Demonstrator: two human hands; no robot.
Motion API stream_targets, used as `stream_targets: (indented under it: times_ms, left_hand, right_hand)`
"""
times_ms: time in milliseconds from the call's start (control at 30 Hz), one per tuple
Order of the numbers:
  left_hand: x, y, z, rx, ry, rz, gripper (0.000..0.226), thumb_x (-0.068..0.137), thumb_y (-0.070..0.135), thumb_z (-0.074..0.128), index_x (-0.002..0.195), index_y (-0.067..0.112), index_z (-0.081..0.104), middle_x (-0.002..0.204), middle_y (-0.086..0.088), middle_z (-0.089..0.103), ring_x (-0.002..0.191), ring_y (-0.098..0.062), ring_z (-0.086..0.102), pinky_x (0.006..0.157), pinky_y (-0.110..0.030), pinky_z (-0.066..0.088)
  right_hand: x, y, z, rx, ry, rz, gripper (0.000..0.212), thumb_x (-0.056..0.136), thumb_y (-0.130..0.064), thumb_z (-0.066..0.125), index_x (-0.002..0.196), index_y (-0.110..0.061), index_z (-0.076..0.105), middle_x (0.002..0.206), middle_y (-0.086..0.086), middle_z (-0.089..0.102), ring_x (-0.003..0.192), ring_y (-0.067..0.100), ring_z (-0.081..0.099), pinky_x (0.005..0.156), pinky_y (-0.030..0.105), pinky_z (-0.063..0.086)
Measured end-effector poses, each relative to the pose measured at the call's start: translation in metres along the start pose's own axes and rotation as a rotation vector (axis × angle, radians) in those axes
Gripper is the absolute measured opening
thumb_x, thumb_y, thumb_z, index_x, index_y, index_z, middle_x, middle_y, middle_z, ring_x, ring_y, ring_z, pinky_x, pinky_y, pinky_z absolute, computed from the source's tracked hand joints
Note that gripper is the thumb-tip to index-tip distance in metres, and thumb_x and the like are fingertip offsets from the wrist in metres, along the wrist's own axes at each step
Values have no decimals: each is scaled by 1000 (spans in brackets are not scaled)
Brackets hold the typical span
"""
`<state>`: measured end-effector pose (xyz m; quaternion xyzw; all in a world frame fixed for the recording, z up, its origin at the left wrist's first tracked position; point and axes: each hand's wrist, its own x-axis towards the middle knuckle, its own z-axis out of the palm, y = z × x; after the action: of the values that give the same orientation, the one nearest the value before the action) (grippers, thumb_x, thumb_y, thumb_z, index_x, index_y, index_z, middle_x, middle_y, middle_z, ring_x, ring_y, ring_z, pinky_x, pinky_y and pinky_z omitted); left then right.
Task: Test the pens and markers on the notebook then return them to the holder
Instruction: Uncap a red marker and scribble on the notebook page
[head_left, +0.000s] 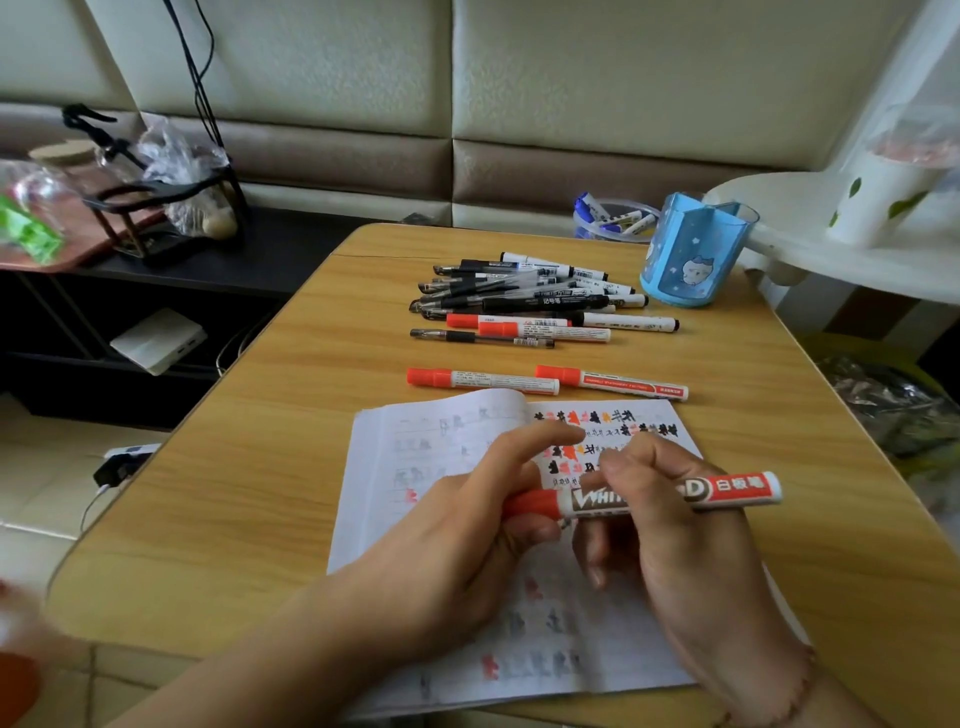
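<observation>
a red whiteboard marker (649, 498) is held level above an open notebook (452, 519) on a wooden table (260, 493). its barrel is gripped by the curled fingers of the right hand (691, 545), while its red cap end is pinched by the left hand (467, 530), whose index finger is stretched out over the page. red and black test marks are seen across the right-hand page. two red markers (483, 379) are laid just beyond the notebook, and a pile of black pens and markers (524, 296) is gathered farther back. a blue pen holder (685, 254) is stood upright near the table's far right corner, nothing being visible inside it. behind it, blue-capped markers (613, 215) are kept in a clear tub (608, 231).
</observation>
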<state>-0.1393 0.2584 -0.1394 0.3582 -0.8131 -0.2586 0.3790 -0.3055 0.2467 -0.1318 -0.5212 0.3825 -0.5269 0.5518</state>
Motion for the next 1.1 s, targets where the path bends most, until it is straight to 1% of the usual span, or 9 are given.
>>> stream_targets:
  times_ms: [67,200,367,467,600,700,833,1000,1100]
  left_hand:
    - [0,-1,0,-3,-16,12,43,97,22,38,139,27,29,82,18,56,71,0,54,68,-19,42]
    - [3,1,1,-25,-38,-24,38,99,17,43,137,22,37,97,10,66,92,-11,63,83,-32,49]
    - [4,-8,1,277,-23,-187,73,82,63,55,143,34,28,143,18,36,133,3,28,110,-12,19]
    - [4,-7,4,545,-49,-317,72,83,65,42,145,31,31,151,16,29,137,-2,22,114,-20,18]
    - [7,7,16,852,-94,-358,69,87,58,28,142,19,43,149,1,41,133,-16,44,103,-34,40]
    - [19,14,15,989,-359,-430,71,94,57,15,152,18,13,160,-2,11,144,-20,22,106,-39,37]
    - [44,35,9,996,-399,-472,53,87,55,40,126,18,41,127,-4,46,103,-23,53,71,-32,46]
    - [99,38,7,1010,-447,-648,52,90,42,44,137,21,37,129,-5,57,109,-27,58,80,-38,52]
    - [145,46,21,1152,-560,-549,43,92,37,46,132,21,46,124,-2,59,106,-23,58,77,-35,49]
  right_hand:
    - [0,2,0,-56,-4,-21,34,70,-41,59,55,-12,50,43,15,53,36,26,47,41,27,42]
    - [1,2,0,-196,-50,-115,30,80,-36,61,57,-21,50,45,7,56,38,17,50,43,23,42]
    - [-5,-1,-8,-84,241,-249,35,88,-44,54,72,-14,61,47,9,51,40,18,46,39,23,37]
    - [-8,2,-15,-196,328,-266,36,96,-41,45,81,-17,68,60,12,61,50,24,54,44,25,44]
    - [-9,8,-17,-302,274,-217,21,91,-36,57,80,-22,68,65,7,64,57,20,58,55,36,49]
    - [-12,7,-21,-221,245,-169,23,88,-32,51,80,-21,70,64,9,64,58,21,59,53,27,48]
    - [-12,6,-29,-69,268,-33,14,96,-14,51,90,-16,62,49,1,48,49,17,42,46,29,33]
    - [-14,-18,-54,-84,353,-65,12,84,-11,70,79,-12,59,50,-5,55,46,9,47,42,22,36]
    - [-20,-42,-83,-69,386,-47,12,87,-20,68,78,-12,68,57,-1,62,53,14,54,47,27,40]
